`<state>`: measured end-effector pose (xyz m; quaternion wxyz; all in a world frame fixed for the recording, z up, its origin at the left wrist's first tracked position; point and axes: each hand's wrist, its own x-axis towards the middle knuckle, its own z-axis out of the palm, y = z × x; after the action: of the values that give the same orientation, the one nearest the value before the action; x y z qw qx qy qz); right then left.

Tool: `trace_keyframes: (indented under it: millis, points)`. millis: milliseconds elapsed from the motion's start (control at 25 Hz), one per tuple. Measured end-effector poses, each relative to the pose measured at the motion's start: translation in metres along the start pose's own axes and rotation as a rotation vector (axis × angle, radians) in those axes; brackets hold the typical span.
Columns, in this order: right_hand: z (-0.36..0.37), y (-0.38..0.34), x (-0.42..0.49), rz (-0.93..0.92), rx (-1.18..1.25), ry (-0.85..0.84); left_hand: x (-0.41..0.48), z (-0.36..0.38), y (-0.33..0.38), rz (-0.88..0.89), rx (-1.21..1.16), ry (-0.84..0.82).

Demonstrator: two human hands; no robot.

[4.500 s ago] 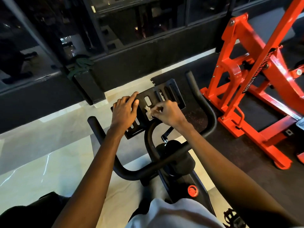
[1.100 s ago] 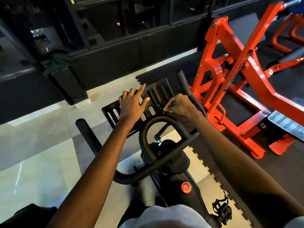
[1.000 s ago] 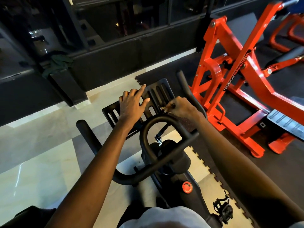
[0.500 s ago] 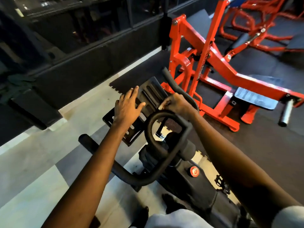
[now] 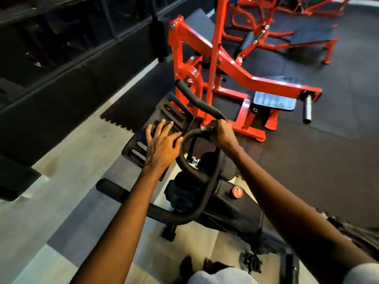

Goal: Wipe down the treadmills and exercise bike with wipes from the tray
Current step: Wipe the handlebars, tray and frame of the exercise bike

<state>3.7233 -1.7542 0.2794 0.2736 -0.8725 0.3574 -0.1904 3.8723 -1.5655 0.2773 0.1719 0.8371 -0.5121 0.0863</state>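
Exercise bike [image 5: 215, 203]: since half a second ago my right hand [image 5: 222, 134] has gone from the edge of the slotted plate [image 5: 174, 111] onto the handlebar loop [image 5: 181, 154], and my view has swung further over the bike, which is the machine being wiped, right under me
Orange machine [image 5: 235, 74]: stands just beyond the bike on the dark mat [image 5: 328, 160], no part of my job as far as I can judge
Handlebar loop: its top is under the wipe [image 5: 203, 128] now; I judge the long grips either side and the frame below are left
Slotted plate: probably done, now only my steadying point
Left hand [image 5: 162, 146]: lies flat on the plate, fingers spread and straight, gripping nothing
Right hand: fingers curled over the top of the loop, pinching the wipe against the tube
Wipe: a small pale scrap at my fingertips, mostly hidden
Treadmills and tray: neither in sight, so I cannot tell whether the treadmills are done
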Motion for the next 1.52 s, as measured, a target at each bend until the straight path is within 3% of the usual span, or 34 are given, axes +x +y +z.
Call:
trace_keyframes:
  millis: [80,200,320,440,600,720,1040,1520]
  points:
    - [-0.003,0.001,-0.008,-0.042,-0.007,-0.002,0.001,0.002,-0.002,-0.002,-0.016,0.015]
    - [-0.011,0.016,-0.016,0.08,0.003,0.027,0.002,0.001,0.003,-0.017,-0.02,0.013]
    - [-0.027,0.036,-0.042,0.158,0.077,0.171,0.009,0.002,0.009,-0.025,-0.015,0.059]
    - [-0.063,0.072,-0.085,0.214,0.045,0.345,0.031,0.008,0.032,0.084,-0.123,0.112]
    - [-0.127,0.118,-0.134,0.406,-0.076,0.485,0.08,0.031,0.084,0.272,-0.518,-0.064]
    - [-0.175,0.14,-0.187,0.582,-0.157,0.53,0.105,0.052,0.142,0.442,-0.635,-0.273]
    - [-0.255,0.175,-0.343,1.036,-0.13,0.675,0.083,0.091,0.299,0.744,-0.587,-0.575]
    - [-0.243,0.271,-0.462,1.326,0.015,0.622,-0.005,0.172,0.457,1.049,-0.292,-0.794]
